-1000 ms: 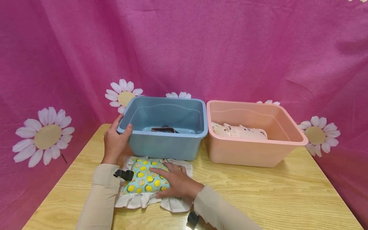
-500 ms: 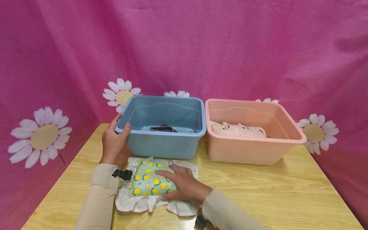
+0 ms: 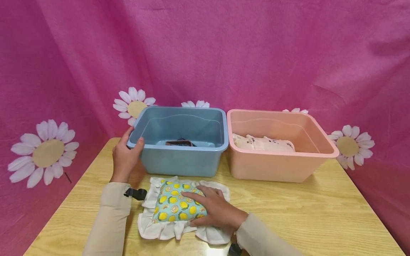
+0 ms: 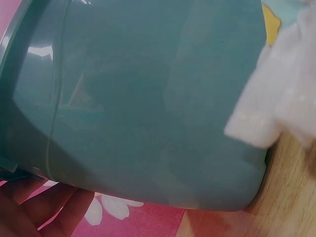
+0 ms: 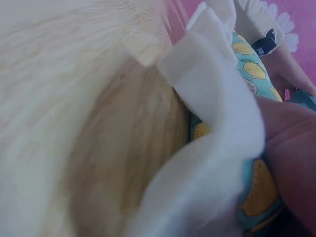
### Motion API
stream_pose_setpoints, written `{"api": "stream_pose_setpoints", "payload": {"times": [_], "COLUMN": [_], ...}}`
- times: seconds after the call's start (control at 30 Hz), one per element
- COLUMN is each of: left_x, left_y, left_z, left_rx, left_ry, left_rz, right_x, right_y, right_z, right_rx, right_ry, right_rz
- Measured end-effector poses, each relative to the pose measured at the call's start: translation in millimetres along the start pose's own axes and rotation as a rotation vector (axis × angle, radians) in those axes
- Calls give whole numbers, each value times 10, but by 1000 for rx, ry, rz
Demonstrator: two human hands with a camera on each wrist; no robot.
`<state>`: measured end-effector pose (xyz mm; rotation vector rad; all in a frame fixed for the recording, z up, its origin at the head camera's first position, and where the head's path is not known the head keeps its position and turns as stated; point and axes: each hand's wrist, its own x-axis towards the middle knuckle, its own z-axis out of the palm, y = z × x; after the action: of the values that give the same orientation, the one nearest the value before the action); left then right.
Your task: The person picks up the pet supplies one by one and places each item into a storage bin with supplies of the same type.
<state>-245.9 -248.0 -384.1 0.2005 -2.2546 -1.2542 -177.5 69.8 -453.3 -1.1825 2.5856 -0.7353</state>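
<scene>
A small cushion (image 3: 179, 202) with a yellow lemon print on pale blue and a white ruffled border lies on the table. My right hand (image 3: 217, 209) grips its right part from above, thumb at the near side and fingers spread toward the far side. Part of the cushion is hidden under that hand. Behind the cushion stands a blue plastic bin (image 3: 179, 161); my left hand (image 3: 126, 156) holds its left front corner, thumb over the rim. In the left wrist view, fingers (image 4: 54, 210) of that hand show below the bin's wall.
Inside the blue bin lies a dark brown-rimmed item (image 3: 179, 143), partly hidden. To its right, a pink bin (image 3: 278, 167) holds a cream cloth item (image 3: 264, 143) with small prints. A magenta curtain (image 3: 192, 53) with daisies hangs behind the wooden table (image 3: 320, 209).
The cushion has slid to the right and slightly nearer along with my right hand. My left hand has stayed at the blue bin's corner.
</scene>
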Motion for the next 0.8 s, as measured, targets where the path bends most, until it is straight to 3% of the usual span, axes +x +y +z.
{"api": "stream_pose_setpoints", "payload": {"times": [0.47, 0.8], "left_x": [-27, -17], "left_y": [6, 21], "left_z": [-14, -5], "left_rx": [-8, -22], "left_ry": [-29, -41], "left_rz": [-39, -53], "right_x": [-248, -449], "right_y": [86, 196], "right_z": [-69, -121], "right_rx": [39, 19], "right_ry": [-14, 46], "right_rz": [45, 10]}}
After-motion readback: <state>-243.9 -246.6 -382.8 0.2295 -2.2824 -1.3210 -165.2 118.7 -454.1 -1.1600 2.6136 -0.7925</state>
